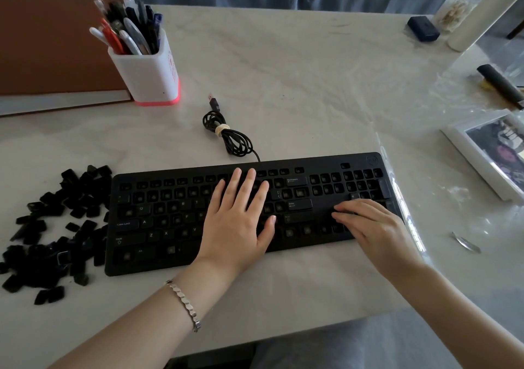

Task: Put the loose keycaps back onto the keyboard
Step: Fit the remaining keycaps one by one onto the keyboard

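A black keyboard (pixel 170 221) lies across the table in front of me, with many key sockets bare and some keycaps fitted, such as Backspace, Enter and Caps Lock. A heap of loose black keycaps (pixel 54 235) lies on the table at its left end. My left hand (pixel 241 218) rests flat on the keyboard's middle, fingers straight and spread. My right hand (pixel 368 224) lies on the right part of the keyboard with its fingers bent down onto the keys near the arrow area. Whether a keycap sits under those fingertips is hidden.
The keyboard's coiled cable (pixel 229 133) lies behind it. A white pen holder (pixel 147 71) and a brown folder (pixel 51 48) stand at the back left. At the right are a white framed picture (pixel 487 153), clear plastic wrap, a small metal piece (pixel 466 242) and jars (pixel 459 5).
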`<state>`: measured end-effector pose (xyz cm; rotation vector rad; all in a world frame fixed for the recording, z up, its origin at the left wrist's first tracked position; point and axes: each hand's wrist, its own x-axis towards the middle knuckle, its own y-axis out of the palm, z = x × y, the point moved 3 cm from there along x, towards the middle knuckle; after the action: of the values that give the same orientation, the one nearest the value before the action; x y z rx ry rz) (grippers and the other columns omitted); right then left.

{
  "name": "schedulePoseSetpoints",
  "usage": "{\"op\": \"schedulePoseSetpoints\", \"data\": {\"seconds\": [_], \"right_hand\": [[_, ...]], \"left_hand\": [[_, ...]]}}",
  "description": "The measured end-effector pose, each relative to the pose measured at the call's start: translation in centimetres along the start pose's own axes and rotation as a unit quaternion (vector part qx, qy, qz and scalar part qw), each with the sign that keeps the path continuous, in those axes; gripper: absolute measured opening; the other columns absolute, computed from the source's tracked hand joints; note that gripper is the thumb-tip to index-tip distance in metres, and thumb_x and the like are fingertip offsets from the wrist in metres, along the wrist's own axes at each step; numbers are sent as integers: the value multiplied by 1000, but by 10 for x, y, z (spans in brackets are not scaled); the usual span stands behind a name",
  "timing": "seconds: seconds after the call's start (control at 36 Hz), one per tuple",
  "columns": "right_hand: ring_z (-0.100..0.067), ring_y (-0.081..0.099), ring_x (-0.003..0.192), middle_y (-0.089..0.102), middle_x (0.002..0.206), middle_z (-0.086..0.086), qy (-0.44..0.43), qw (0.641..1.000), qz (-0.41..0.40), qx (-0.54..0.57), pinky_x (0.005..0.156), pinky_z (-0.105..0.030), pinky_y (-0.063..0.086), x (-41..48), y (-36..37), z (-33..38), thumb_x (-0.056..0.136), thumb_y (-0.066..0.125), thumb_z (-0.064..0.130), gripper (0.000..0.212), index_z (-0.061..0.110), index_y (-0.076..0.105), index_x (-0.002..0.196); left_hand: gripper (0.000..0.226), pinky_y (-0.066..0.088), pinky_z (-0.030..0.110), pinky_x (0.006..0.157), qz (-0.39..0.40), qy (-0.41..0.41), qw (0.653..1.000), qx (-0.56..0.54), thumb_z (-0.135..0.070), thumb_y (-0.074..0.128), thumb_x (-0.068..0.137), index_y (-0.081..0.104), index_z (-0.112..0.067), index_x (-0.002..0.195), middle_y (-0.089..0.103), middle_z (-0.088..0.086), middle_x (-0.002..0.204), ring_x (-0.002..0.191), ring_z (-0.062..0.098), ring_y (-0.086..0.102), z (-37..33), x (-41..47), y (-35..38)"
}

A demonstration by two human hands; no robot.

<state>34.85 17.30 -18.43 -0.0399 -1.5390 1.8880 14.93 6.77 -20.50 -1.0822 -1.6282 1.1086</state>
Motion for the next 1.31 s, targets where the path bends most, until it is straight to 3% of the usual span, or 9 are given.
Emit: {"op": "schedulePoseSetpoints", "data": {"seconds": [0.19,0.53,0.67,0.72,0.75,0.81,0.89,1.0,1.31], "right_hand": [[-15,55,103,71,101,-7,-27,996,-34,-81,87,-29,44,-13,8,3,84,50,6,26,2,73,97],[-19,53,106,71,101,-8,0,994,-31,-106,86,-32,43,-18,13,12,81,41,2,35,0,73,95],[-14,51,96,72,81,-2,47,993,-2,-111,88,-28,36,8,4,22,78,41,15,36,7,76,78],[-14,55,103,71,94,1,76,994,25,-77,95,-27,33,27,1,32,81,48,25,32,11,75,90],[-14,51,116,65,115,2,86,993,66,-49,103,-25,28,37,3,36,82,56,33,35,14,69,109],[-8,12,140,19,148,13,99,966,237,6,112,-23,4,53,13,47,75,67,54,85,29,23,143],[-11,-24,139,-22,151,9,79,925,372,-28,109,-26,-14,75,27,62,58,70,68,130,31,-20,143],[-25,-30,137,-31,149,-14,5,898,419,-138,112,-38,-16,91,47,75,52,67,76,143,24,-41,129],[-36,-32,135,-35,144,-22,-6,857,473,-207,114,-50,-11,98,49,90,48,61,83,146,27,-55,115]], "left_hand": [[55,22,46,109,7,2,1000,-4,-41,39,87,57,-9,129,48,17,139,132,36,41,0,0,0],[55,23,46,108,30,-6,999,-26,-41,39,86,57,-10,128,49,16,139,131,36,42,0,0,-1],[54,21,35,108,46,4,996,-73,-42,38,87,60,-10,125,54,11,135,129,29,46,17,2,-15],[58,21,29,111,46,-11,995,-86,-46,41,88,54,-10,131,48,10,140,130,26,45,32,3,-31],[63,15,27,113,51,-17,995,-83,-51,45,88,45,-13,139,38,9,148,136,24,36,41,2,-39],[91,-3,24,113,133,-13,988,-73,-65,53,80,14,-22,151,6,2,158,145,16,5,62,-3,-47],[128,-14,31,115,241,-15,970,24,-80,59,60,-18,-27,148,-21,3,156,142,15,-23,94,-15,-57],[138,-17,38,115,302,-19,949,90,-80,64,56,-39,-28,133,-38,11,148,132,20,-39,118,-31,-61],[138,-20,44,112,291,-2,953,88,-79,67,54,-33,-36,139,-35,18,148,135,30,-36,119,-29,-61]]}}
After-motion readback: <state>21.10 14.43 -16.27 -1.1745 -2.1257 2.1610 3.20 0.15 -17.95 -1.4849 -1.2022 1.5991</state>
